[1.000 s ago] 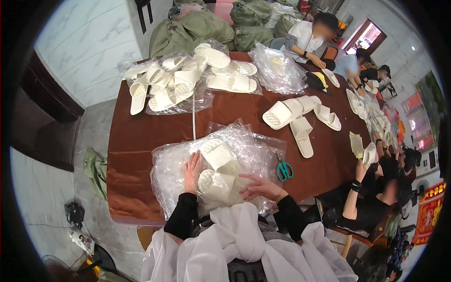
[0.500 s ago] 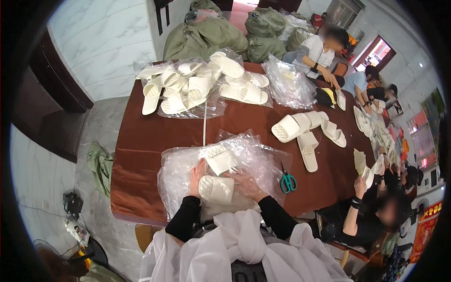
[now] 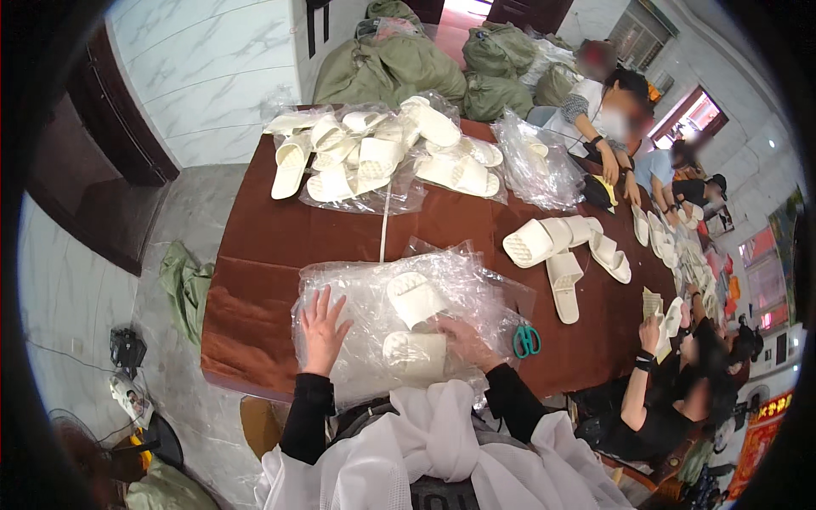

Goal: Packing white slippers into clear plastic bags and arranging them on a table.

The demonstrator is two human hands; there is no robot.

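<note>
A pair of cream slippers lies on a stack of clear plastic bags (image 3: 348, 374) right in front of me. The upper slipper (image 3: 416, 297) has its textured end pointing away to the left; the lower slipper (image 3: 412, 350) lies just below it, partly under film. My right hand (image 3: 469, 342) is at the right end of the pair, its fingers bent against the upper slipper and partly hidden. To the left of the slippers, my left hand (image 3: 323, 333) is open over the bags with fingers spread and nothing in it.
Teal-handled scissors (image 3: 526, 341) lie right of the bags. Several loose slippers (image 3: 557, 242) are beyond them, and a slipper pile (image 3: 365, 157) covers the far side of the brown table (image 3: 255, 289). Co-workers sit along the right. Green sacks (image 3: 408, 72) stand behind.
My left hand has let go of the slippers' left side and moved left, fingers spreading. The slippers and my right hand sit slightly further right in view, which has shifted a little.
</note>
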